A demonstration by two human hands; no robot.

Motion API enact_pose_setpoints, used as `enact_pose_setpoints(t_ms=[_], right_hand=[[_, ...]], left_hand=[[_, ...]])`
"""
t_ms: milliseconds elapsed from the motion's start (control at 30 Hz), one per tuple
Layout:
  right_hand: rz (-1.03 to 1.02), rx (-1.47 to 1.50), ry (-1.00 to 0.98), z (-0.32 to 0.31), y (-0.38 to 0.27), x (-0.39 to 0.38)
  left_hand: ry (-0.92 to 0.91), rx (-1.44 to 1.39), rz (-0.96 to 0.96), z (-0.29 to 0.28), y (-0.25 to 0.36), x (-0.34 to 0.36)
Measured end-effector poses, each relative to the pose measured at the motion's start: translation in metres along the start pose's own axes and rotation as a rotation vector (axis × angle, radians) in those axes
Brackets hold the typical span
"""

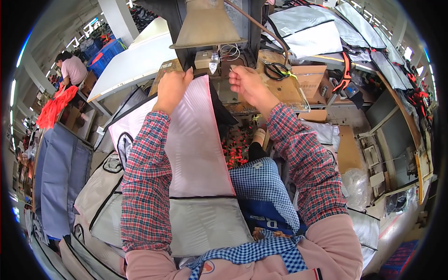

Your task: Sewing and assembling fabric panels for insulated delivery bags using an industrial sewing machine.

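My left hand lies on the top edge of a pale pink fabric panel with black trim, pressing it against the worn wooden machine table. My right hand hovers just right of the panel's upper corner, fingers curled as if pinching a small piece; what it holds is too small to tell. Both hands sit below the needle area of a machine under a tan metal hood. A grey fabric panel joins the pink one across my lap.
Black scissors lie on the table to the right, by a cardboard box. Grey and silver fabric pieces pile at the back right. Stacked grey bags lie at my left. Another person works far left, near red fabric.
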State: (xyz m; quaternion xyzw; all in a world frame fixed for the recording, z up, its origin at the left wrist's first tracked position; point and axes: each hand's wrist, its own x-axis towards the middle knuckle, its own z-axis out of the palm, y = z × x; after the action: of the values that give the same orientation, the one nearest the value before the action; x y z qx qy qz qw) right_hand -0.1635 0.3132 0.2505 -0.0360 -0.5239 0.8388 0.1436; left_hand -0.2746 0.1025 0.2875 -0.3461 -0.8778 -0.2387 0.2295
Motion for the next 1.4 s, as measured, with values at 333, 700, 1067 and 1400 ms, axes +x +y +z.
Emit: enact_pose_setpoints(t_ms=[333, 700, 1067, 1400], right_hand=[[-0.261, -1.226, -0.037, -0.081, 0.002, -0.082], [-1.837, -1.523, -0.811, 0.088, -0.038, -0.13], [-1.725, -1.21, -0.722, 0.194, 0.012, -0.168], [-0.918, -0.863, -0.253, 0.125, 0.0, -0.182]], left_hand=[[0.048, -0.056, 0.12, -0.005, 0.012, -0.006], [0.026, -0.309, 0.031, -0.132, 0.026, -0.089], [-0.148, -0.393, -0.003, -0.226, 0.024, -0.175], [-0.679, -0.483, 0.082, -0.304, 0.052, -0.204]])
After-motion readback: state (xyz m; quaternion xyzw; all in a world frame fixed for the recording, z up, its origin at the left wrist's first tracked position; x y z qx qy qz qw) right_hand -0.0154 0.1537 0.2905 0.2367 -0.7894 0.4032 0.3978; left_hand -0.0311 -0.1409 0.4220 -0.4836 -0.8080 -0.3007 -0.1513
